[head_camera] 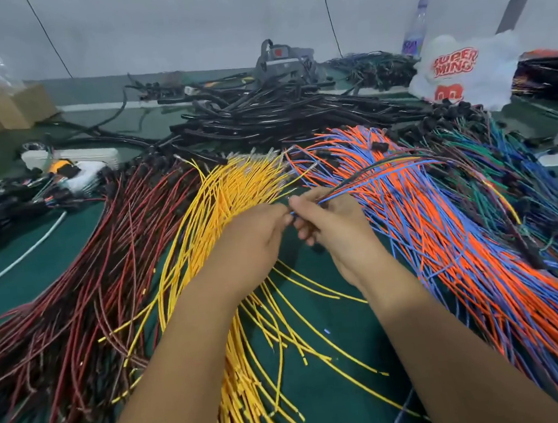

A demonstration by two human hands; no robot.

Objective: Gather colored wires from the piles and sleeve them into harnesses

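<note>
Piles of colored wire fan across a green table: dark red wires [84, 279] at left, yellow wires [222, 196] in the middle, orange and blue wires [448, 230] at right, green and blue wires [503, 171] further right. My right hand [332, 223] grips a small bundle of gathered wires [379, 174], blue, black and others, that runs up and to the right. My left hand [253, 237] pinches the bundle's near ends where the two hands meet, above the yellow pile.
A heap of black sleeve tubing [282, 113] lies behind the wire piles. Finished dark harnesses [17, 200] sit at far left. Cardboard boxes [2, 110] stand at back left, a white printed bag [461, 70] and a plastic bottle [418, 27] at back right.
</note>
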